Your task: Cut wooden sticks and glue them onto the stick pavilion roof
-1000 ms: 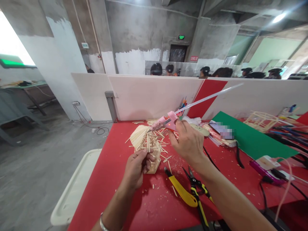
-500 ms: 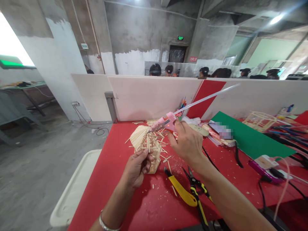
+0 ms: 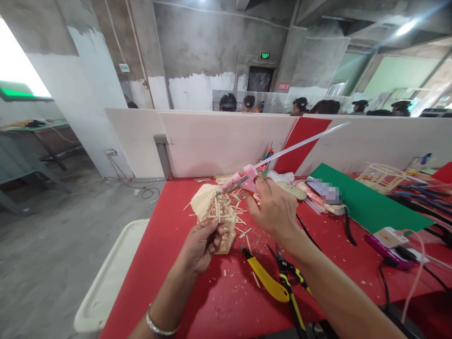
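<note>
My right hand (image 3: 273,202) is wrapped round a pink glue gun (image 3: 247,178), with a long clear glue stick (image 3: 303,143) rising from its back. The gun's nozzle points down left, close to the upper end of a thin wooden stick (image 3: 218,209). My left hand (image 3: 203,242) pinches that stick near its lower end, between thumb and forefinger. Behind and below the stick is a small model made of wooden sticks (image 3: 228,238), partly hidden by my left fingers. A fan of pale sticks (image 3: 203,200) lies at its left.
A yellow-handled cutter (image 3: 266,278) and black-and-yellow pliers (image 3: 291,287) lie near the front. Loose sticks (image 3: 244,233) are scattered about. A green board (image 3: 367,202), a phone (image 3: 323,190) and a purple power strip (image 3: 388,252) are at the right. A white partition (image 3: 226,141) stands behind.
</note>
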Demonstrator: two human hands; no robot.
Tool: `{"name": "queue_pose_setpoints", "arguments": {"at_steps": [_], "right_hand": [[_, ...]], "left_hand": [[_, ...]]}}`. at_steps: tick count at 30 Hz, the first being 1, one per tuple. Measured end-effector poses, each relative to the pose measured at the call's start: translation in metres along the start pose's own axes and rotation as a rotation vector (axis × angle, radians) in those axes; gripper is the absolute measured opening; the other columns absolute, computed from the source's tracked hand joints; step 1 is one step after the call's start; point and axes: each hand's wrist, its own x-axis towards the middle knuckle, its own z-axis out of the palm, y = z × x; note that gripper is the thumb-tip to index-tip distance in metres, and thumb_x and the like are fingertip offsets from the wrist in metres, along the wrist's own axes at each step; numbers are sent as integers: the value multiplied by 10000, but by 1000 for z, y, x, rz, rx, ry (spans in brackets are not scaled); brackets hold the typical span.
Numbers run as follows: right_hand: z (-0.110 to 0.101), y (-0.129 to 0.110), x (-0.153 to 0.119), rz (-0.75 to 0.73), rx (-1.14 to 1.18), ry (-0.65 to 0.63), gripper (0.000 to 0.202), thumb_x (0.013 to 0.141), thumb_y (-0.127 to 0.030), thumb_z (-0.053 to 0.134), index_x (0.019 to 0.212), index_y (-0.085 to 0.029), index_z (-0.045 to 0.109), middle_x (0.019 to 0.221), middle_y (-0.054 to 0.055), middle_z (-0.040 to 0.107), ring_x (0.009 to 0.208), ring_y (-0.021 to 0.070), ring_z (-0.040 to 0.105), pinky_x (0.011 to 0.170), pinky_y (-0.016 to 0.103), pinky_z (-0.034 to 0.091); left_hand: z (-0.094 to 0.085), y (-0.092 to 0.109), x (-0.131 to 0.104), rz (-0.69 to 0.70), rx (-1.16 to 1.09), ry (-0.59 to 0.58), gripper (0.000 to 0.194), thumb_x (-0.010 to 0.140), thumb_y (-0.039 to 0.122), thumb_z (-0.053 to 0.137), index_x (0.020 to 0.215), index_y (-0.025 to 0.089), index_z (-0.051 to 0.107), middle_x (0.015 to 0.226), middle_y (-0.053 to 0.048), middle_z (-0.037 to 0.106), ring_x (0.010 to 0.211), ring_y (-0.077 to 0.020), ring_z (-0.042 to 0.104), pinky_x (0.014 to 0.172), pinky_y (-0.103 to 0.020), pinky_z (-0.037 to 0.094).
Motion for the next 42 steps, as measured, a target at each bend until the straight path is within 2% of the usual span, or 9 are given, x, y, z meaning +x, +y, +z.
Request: {"name": "queue_pose_setpoints", "arguments": {"at_steps": [12,20,29,42], "right_hand": [[2,-2,0,4,-45,26,315,862,-320,509,1125,-149,532,913,54,631,730,175,564,547,282,283],[1,-2,-1,20,-52,-18,287,867,-302,481,1106,-151,534,861,60,610,704,173,536,529,281,244],[3,-3,-1,27,-62,-5,277,868,-302,475,1090,-149,542,828,57,598,686,167,521,523,280,230],[1,-2,-1,12,-82,18,289,863,-302,489,1098,-142,543,811,52,604,677,170,531,527,277,238]], "left_hand": [[-3,0,1,4,21,-23,272,621,302,769,762,76,712,514,3,599,328,-15,414,308,-111,264],[-4,-1,2,19,26,-32,310,600,327,777,769,75,711,510,6,604,326,-16,417,311,-114,261],[-6,-3,3,28,33,-36,290,631,328,757,776,82,706,514,7,605,321,-14,415,312,-117,254],[-4,-3,2,34,37,-30,326,584,351,794,754,84,715,501,12,595,323,-9,412,315,-112,252]]}}
